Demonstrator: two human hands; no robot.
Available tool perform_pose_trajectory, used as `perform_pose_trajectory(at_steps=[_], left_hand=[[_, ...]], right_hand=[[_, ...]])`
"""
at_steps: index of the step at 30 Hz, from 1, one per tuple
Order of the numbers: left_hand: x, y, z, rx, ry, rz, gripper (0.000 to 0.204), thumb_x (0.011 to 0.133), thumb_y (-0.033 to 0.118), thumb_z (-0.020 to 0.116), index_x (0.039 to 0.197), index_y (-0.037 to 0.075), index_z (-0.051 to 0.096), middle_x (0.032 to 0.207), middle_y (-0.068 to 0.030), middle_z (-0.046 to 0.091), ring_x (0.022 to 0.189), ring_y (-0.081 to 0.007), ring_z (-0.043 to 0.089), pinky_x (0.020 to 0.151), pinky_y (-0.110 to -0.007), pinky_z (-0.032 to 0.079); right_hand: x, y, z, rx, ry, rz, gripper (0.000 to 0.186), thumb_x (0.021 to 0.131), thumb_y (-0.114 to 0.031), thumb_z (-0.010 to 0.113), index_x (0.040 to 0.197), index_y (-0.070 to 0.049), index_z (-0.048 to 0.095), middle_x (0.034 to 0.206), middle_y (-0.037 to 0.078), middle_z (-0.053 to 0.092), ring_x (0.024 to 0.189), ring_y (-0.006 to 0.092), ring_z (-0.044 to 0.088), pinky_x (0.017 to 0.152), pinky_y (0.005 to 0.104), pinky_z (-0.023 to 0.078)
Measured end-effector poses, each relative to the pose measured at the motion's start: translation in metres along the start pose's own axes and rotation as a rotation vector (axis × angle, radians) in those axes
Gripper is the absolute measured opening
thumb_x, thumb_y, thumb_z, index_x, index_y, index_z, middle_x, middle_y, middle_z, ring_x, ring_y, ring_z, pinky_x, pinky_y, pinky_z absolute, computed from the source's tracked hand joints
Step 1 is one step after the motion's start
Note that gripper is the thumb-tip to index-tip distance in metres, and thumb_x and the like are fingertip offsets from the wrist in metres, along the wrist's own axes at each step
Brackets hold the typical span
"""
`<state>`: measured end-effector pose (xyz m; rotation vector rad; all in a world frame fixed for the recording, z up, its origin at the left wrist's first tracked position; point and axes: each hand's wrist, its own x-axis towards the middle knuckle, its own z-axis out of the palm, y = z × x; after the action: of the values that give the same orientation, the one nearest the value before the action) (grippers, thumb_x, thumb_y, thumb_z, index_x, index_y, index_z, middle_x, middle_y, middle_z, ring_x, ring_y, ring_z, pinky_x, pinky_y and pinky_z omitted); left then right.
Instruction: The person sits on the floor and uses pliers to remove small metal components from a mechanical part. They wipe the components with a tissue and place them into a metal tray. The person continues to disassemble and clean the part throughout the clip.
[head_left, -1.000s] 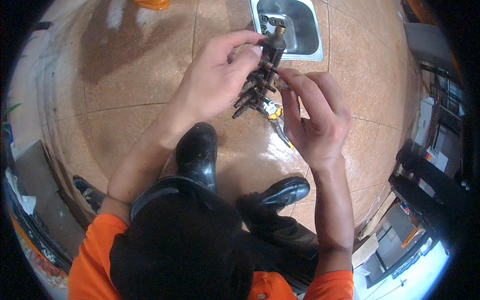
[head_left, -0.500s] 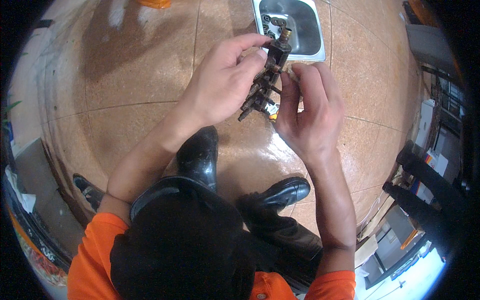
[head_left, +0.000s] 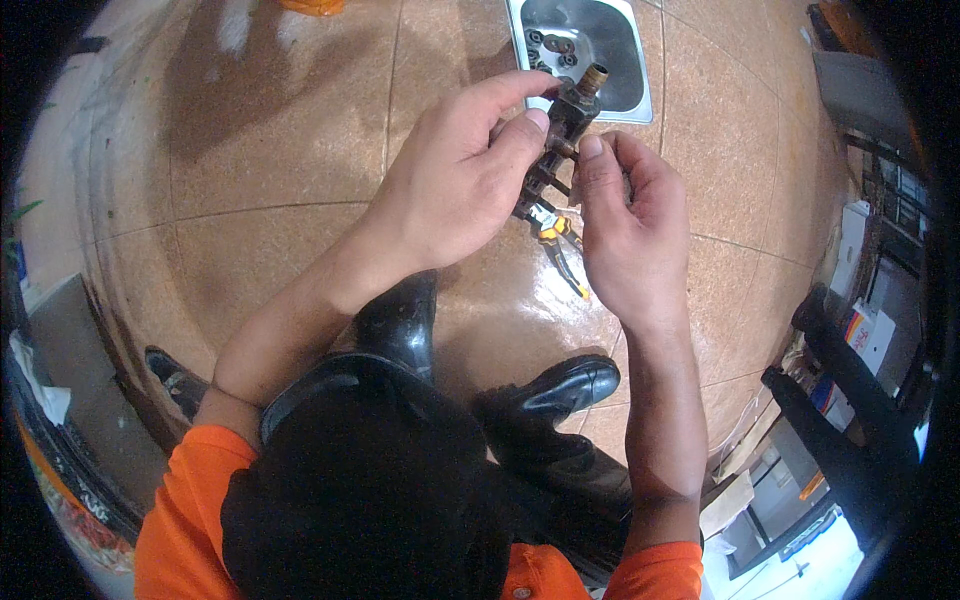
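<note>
Gripping, in the head view, a dark, grimy metal valve body shaped like a long bar with short side stubs (head_left: 572, 114) in the bare left hand (head_left: 455, 185), with thumb and fingers closed on its upper part. Held slanted above a brown tiled floor (head_left: 290, 150), with a brass-coloured threaded end (head_left: 593, 79) overlapping, in view, a rectangular stainless-steel basin (head_left: 615, 62); cannot tell how high above it. Touching, or nearly touching, one stub (head_left: 563, 148) with the bare right hand (head_left: 635, 230), with thumb and forefinger drawn narrowly together; cannot tell whether pinching the stub or some small piece hidden by the thumb. Lying within the basin, toward its left side, several small, dark, ring-like parts (head_left: 566, 59); on the floor below the valve body, pliers with yellow-and-black handles (head_left: 551, 229). Likely to turn or slip in the left grasp if twisted hard at the stub, being held well up toward one end. Could bend or strain the stub through sideways force. Might also lose any small loose piece through pinching with fingertips alone, with hard tiles, rather than the basin, lying beneath the right fingers.
</note>
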<state>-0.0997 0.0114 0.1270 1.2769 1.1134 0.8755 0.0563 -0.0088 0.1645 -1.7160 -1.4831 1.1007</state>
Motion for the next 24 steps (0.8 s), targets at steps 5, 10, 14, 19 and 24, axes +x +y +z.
perform_pose_trajectory(at_steps=[5, 10, 14, 19, 24], left_hand=[[-0.002, 0.008, 0.000, 0.019, -0.020, -0.004, 0.033, 0.100, 0.014, 0.051, 0.128, -0.003, 0.058, 0.096, -0.0042, 0.067, 0.086, -0.0064, 0.058, 0.076, -0.023, 0.048], [-0.004, 0.003, 0.004, -0.017, 0.032, 0.062, 0.041, 0.103, 0.028, 0.044, 0.129, 0.000, 0.058, 0.080, 0.0004, 0.059, 0.069, -0.0049, 0.046, 0.063, -0.022, 0.038], [-0.008, 0.014, 0.002, -0.088, 0.013, 0.002, 0.063, 0.104, 0.050, 0.026, 0.130, 0.003, 0.058, 0.064, 0.0044, 0.044, 0.058, -0.0054, 0.031, 0.056, -0.023, 0.025], [-0.007, 0.012, 0.002, -0.143, 0.022, -0.011, 0.074, 0.102, 0.059, 0.017, 0.133, 0.003, 0.055, 0.059, 0.0045, 0.041, 0.056, -0.0055, 0.027, 0.055, -0.024, 0.022], [-0.005, 0.011, 0.001, -0.173, 0.026, -0.070, 0.074, 0.102, 0.059, 0.017, 0.134, 0.003, 0.054, 0.066, -0.0013, 0.057, 0.056, -0.0056, 0.029, 0.055, -0.023, 0.023]], right_hand=[[0.000, 0.001, -0.002, 0.007, -0.021, 0.009, 0.030, 0.100, -0.019, 0.051, 0.088, 0.005, 0.065, 0.064, 0.017, 0.061, 0.060, 0.0196, 0.059, 0.058, 0.0376, 0.046], [-0.001, -0.007, -0.005, 0.031, -0.083, 0.128, 0.040, 0.104, -0.025, 0.048, 0.079, 0.003, 0.062, 0.057, 0.004, 0.053, 0.056, 0.0099, 0.047, 0.052, 0.0317, 0.039], [-0.003, -0.007, -0.005, 0.147, -0.076, 0.198, 0.042, 0.104, -0.029, 0.049, 0.077, 0.001, 0.062, 0.058, -0.002, 0.051, 0.056, 0.0058, 0.042, 0.050, 0.0273, 0.035], [-0.004, -0.007, -0.013, 0.290, 0.010, 0.275, 0.034, 0.104, -0.032, 0.051, 0.090, -0.004, 0.064, 0.069, -0.003, 0.053, 0.060, 0.0050, 0.043, 0.054, 0.0226, 0.032], [-0.004, 0.007, -0.016, 0.001, 0.087, -0.231, 0.014, 0.096, -0.013, 0.063, 0.104, -0.001, 0.063, 0.082, -0.001, 0.060, 0.069, 0.0050, 0.050, 0.064, 0.0215, 0.041]])
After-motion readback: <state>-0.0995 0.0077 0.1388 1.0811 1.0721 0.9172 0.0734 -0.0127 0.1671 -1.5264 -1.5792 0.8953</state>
